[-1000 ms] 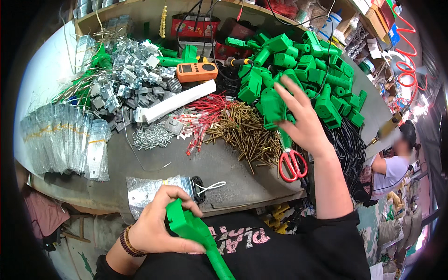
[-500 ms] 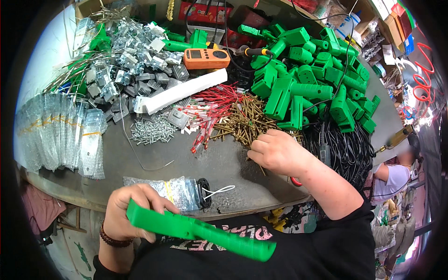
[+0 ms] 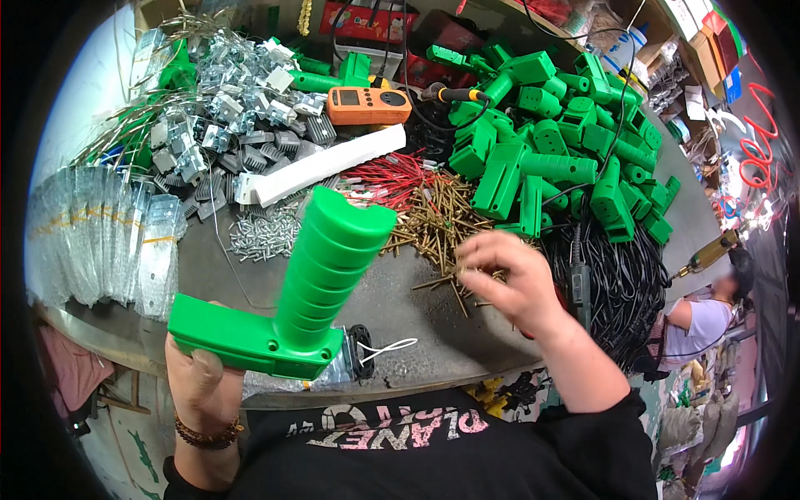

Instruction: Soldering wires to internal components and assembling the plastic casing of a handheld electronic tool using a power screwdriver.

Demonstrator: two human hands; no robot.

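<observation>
A green plastic housing (image 3: 242, 335) with a ribbed round handle is in my left hand (image 3: 200, 375). The handle points up and away from me, and small screw holes show in the body. My thumb presses its near side; the other fingers are mostly hidden behind it. My right hand (image 3: 521, 279) hovers at the near edge of a pile of long brass-coloured screws (image 3: 437, 217). Its fingers are curled and slightly blurred, and whatever they hold cannot be made out. Below the housing, a black cable coil (image 3: 360, 350) with a white tie lies by partly covered clear bags.
Green housings (image 3: 554, 162) are heaped at the back right, above black cables (image 3: 617, 292). Metal parts (image 3: 242, 100), silver screws (image 3: 265, 237), red wires (image 3: 396, 179), a white strip (image 3: 333, 165) and an orange meter (image 3: 368, 106) lie left. Bagged pieces (image 3: 92, 233) line the left edge. Another person (image 3: 696, 325) sits at far right.
My left hand has turned the green housing so its handle now points upward and away from me, and raised it. My right hand has shifted slightly right and its fingers have loosened.
</observation>
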